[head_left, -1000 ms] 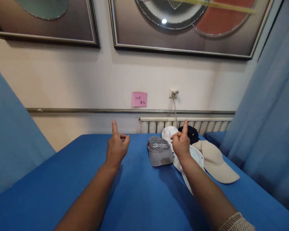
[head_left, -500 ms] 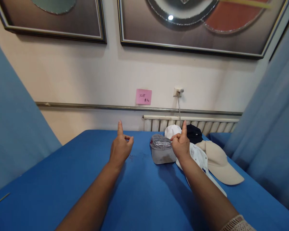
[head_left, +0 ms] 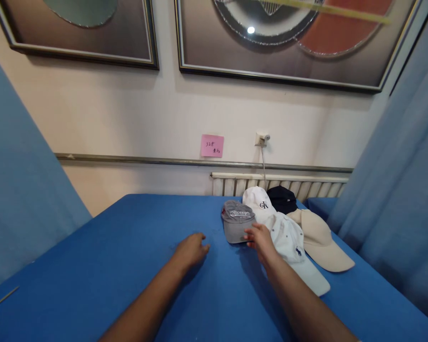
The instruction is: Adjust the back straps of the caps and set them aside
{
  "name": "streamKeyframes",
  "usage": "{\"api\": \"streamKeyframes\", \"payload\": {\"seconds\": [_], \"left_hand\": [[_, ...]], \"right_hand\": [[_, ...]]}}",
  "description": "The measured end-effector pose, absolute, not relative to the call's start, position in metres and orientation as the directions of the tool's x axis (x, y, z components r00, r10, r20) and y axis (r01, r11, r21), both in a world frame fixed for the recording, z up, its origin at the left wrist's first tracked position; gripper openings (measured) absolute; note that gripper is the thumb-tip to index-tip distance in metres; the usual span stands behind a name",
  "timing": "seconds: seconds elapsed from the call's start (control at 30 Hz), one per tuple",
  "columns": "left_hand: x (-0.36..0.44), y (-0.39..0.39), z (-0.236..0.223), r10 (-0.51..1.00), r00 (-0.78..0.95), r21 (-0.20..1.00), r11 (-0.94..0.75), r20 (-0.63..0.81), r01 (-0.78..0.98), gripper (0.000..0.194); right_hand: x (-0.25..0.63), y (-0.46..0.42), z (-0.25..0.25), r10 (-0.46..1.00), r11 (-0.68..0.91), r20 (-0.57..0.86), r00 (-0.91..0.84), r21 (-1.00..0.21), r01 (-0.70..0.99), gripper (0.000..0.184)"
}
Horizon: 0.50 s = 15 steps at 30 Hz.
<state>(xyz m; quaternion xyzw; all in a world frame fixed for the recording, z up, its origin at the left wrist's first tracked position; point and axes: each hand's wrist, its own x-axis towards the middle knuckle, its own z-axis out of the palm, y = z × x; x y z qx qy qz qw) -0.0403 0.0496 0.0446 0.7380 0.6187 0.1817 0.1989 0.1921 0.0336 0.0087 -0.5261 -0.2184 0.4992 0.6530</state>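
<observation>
My right hand (head_left: 261, 241) is beside the brim of a grey cap (head_left: 238, 223) with white lettering. Its fingers are apart and overlap the brim's right edge in view; whether they touch it I cannot tell. Over the blue surface to the left, my left hand (head_left: 192, 249) has its thumb and fingers loosely bent and apart, holding nothing. Around the grey cap lie a white cap (head_left: 256, 195) with dark letters, a dark navy cap (head_left: 282, 198), a pale cap (head_left: 284, 236) with a small dark emblem, and a beige cap (head_left: 317, 232).
A blue cloth (head_left: 92, 266) covers the table. At its left edge lies a thin stick (head_left: 2, 300). Behind are a radiator (head_left: 231, 185), a wall rail (head_left: 146, 160), a pink note (head_left: 212, 146) and a plugged socket (head_left: 261, 139). Blue curtains (head_left: 388, 209) hang at both sides.
Both hands have come down and nearer, from raised, pointing index fingers to loosely bent, spread fingers. The right hand no longer covers the white cap's letters. The caps stay in place.
</observation>
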Motion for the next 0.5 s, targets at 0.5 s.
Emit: {"api": "streamKeyframes", "payload": {"seconds": [0.5], "left_hand": [[-0.056, 0.031, -0.022, 0.963, 0.27, 0.811, -0.152, -0.008, 0.565, 0.04]], "right_hand": [[0.178, 0.059, -0.025, 0.849, 0.022, -0.255, 0.463, -0.857, -0.514, 0.03]]}}
